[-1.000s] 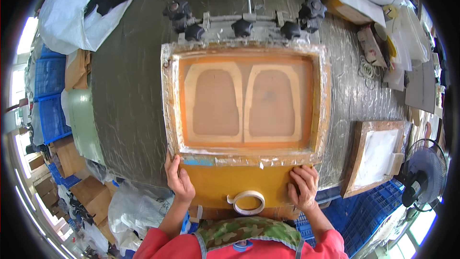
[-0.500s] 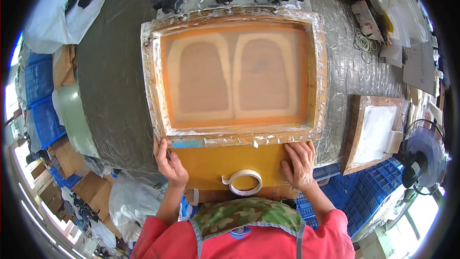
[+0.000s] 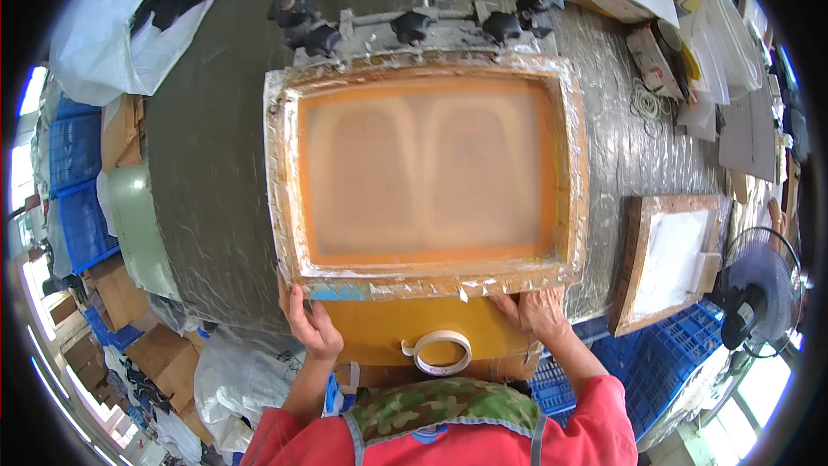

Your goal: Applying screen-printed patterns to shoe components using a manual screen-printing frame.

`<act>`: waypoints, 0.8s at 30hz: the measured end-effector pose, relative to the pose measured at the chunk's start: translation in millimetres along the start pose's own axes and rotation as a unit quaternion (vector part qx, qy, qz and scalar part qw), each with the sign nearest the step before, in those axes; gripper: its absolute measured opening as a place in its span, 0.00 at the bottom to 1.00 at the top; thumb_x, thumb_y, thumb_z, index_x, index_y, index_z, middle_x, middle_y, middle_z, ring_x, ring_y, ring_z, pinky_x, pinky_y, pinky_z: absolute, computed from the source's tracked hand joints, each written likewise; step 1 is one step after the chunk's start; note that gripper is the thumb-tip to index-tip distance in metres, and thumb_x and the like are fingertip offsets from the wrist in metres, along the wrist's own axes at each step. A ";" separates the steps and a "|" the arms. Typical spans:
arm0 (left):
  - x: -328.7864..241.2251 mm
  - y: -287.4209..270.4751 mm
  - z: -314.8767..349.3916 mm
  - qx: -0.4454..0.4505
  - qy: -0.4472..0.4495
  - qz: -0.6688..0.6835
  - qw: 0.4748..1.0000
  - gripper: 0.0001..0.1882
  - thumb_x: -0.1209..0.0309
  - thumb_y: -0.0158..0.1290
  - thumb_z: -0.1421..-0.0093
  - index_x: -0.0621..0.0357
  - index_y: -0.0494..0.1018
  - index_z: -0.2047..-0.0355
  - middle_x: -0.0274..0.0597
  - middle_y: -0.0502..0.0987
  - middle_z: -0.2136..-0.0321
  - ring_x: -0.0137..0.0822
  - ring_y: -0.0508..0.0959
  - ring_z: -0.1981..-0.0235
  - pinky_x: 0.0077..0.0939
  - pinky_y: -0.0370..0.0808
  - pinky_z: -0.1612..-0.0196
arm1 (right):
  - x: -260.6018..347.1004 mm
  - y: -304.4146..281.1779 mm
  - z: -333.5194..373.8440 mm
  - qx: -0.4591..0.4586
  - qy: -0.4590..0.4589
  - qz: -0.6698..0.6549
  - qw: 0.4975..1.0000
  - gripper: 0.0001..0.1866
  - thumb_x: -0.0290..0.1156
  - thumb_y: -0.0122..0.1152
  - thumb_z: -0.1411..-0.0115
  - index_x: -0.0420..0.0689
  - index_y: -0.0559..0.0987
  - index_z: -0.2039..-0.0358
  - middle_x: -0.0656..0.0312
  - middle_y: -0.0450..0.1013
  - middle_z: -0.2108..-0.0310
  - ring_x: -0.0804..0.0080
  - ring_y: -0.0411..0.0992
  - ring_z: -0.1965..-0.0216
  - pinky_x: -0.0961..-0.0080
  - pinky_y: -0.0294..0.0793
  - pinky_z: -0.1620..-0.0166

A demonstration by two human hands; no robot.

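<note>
A wooden screen-printing frame [image 3: 573, 198] with a taped rim lies in front of me, its mesh [image 3: 423, 177] edged in orange. Two pale arch outlines show blurred through the mesh. My left hand [image 3: 312, 325] grips the frame's near left corner, thumb by the near edge and fingers partly hidden along the side. My right hand [image 3: 538, 314] holds the near edge toward the right corner, its fingertips hidden under the rim. Below the frame is a yellow-brown board [image 3: 371, 328], with a roll of masking tape [image 3: 467, 349] lying on it.
A clamp bar with black star knobs [image 3: 410, 28] holds the frame's far side. A smaller wooden frame [image 3: 633, 267] stands at right, near a fan [image 3: 759, 285] and blue crates [image 3: 660, 354]. Cords [image 3: 649, 102] and papers lie far right; a white bag [image 3: 103, 34] is far left.
My right fingers have gone from lying near the rim to under it. The arch outlines have grown blurrier, and the near edge seems raised. The whole view has shifted, with everything lower in the picture.
</note>
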State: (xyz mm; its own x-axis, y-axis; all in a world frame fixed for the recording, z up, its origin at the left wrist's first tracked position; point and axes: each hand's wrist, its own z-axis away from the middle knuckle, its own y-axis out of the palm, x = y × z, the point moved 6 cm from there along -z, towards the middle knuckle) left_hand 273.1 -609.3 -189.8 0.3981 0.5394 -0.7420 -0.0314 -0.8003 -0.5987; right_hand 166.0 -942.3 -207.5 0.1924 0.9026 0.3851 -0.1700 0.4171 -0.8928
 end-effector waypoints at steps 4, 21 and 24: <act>-5.5 -2.2 -4.3 -0.023 0.025 -0.044 0.998 0.23 0.82 0.38 0.37 0.68 0.56 0.40 0.69 0.54 0.39 0.62 0.58 0.37 0.47 0.60 0.39 | 3.9 -2.1 0.8 -0.009 -0.007 0.005 1.000 0.28 0.54 0.62 0.46 0.49 0.75 0.50 0.52 0.70 0.50 0.50 0.67 0.49 0.47 0.59 0.48; -5.6 -0.6 -4.5 -0.016 0.006 -0.029 0.999 0.24 0.82 0.38 0.37 0.63 0.57 0.40 0.73 0.54 0.39 0.64 0.58 0.38 0.47 0.59 0.39 | 7.2 -10.7 -4.2 -0.026 -0.021 -0.022 0.999 0.26 0.51 0.64 0.46 0.47 0.75 0.53 0.50 0.71 0.55 0.47 0.68 0.52 0.45 0.60 0.51; -4.5 0.1 -4.6 -0.015 0.008 -0.027 1.000 0.24 0.82 0.38 0.37 0.64 0.57 0.40 0.73 0.54 0.39 0.64 0.58 0.38 0.47 0.59 0.39 | 1.4 -2.4 0.5 -0.009 -0.016 -0.025 1.000 0.27 0.51 0.64 0.47 0.47 0.74 0.52 0.49 0.70 0.54 0.47 0.67 0.52 0.46 0.60 0.53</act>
State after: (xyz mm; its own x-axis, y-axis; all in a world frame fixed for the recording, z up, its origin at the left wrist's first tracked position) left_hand 275.5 -613.0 -185.2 0.4123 0.5780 -0.7042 0.0173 -0.7778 -0.6283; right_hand 166.1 -942.0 -204.7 0.1684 0.8840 0.4361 -0.1444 0.4598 -0.8762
